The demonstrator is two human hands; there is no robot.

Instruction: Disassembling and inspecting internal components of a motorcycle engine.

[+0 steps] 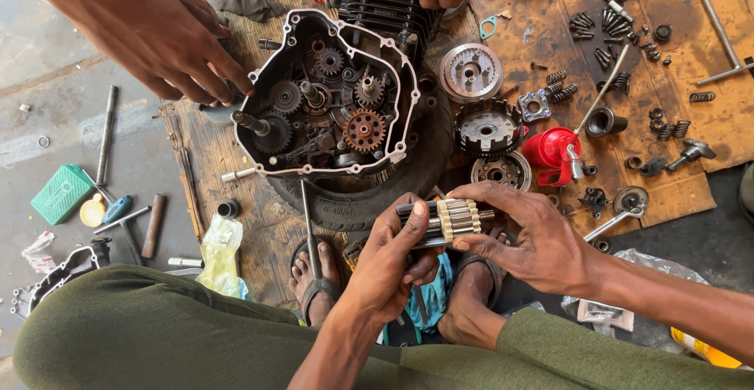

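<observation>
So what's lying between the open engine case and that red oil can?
In the head view, two round clutch parts lie on the board between the engine case and the red oil can, with a third round piece further up.

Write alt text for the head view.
Both hands, left hand and right hand, hold a stack of clutch plates above an open engine case resting on a tyre. Another person's hand touches the case's edge.
</observation>
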